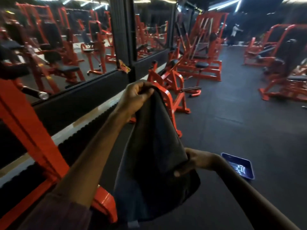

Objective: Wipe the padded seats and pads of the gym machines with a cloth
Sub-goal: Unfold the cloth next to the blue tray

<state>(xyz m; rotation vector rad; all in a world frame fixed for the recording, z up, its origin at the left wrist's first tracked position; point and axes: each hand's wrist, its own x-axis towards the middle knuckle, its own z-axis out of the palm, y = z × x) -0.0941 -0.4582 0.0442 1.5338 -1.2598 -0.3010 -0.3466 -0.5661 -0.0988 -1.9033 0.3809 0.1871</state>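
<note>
Left of the dark grey fabric cloth [149, 138], the left hand [134, 95] has its grip pinched shut on the cloth's top corner; right of the cloth, the right hand [194, 161] has its grip closed on a lower edge, so the cloth hangs stretched between the two, held in the air above the black rubber floor [232, 113]. Further right of the cloth, a blue rectangular plastic tray [239, 165] lies on the floor. Risk, as judged: the loose lower fold could drag on the floor and soil the pads, or catch the red steel machine frame [103, 201] just left of the cloth.
</note>
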